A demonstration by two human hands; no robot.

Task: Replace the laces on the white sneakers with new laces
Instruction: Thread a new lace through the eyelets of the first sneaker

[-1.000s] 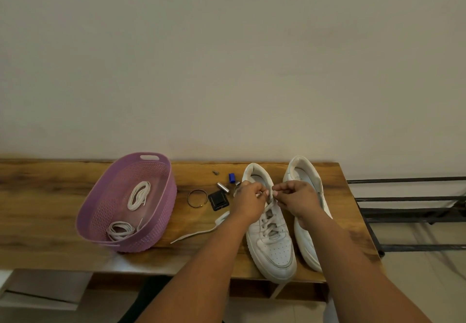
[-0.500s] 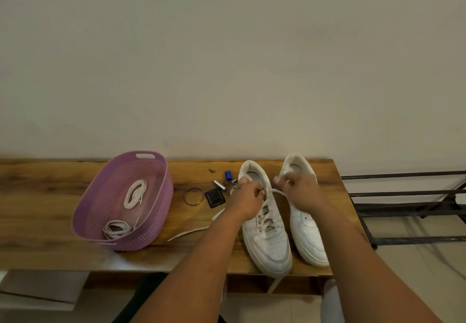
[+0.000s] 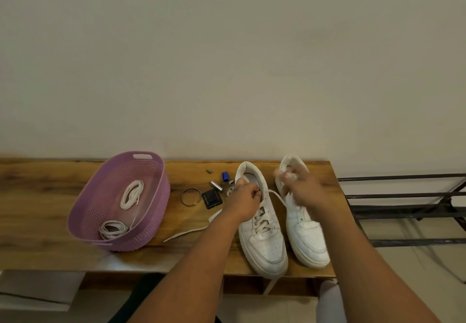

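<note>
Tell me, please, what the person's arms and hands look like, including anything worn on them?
Both forearms are bare, with no sleeve in view. The left hand shows no ring, watch or glove. The right hand is motion-blurred, so small items on its fingers cannot be ruled out, but no glove or wristband shows.

No text, label or brand can be read on anything here.

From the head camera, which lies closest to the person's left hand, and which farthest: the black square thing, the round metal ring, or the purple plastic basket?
Measured from the left hand:
1. Black square object, just to its left on the wooden table.
2. Round metal ring, further left, beside the black square.
3. Purple plastic basket, farthest left, holding coiled white laces.
</note>
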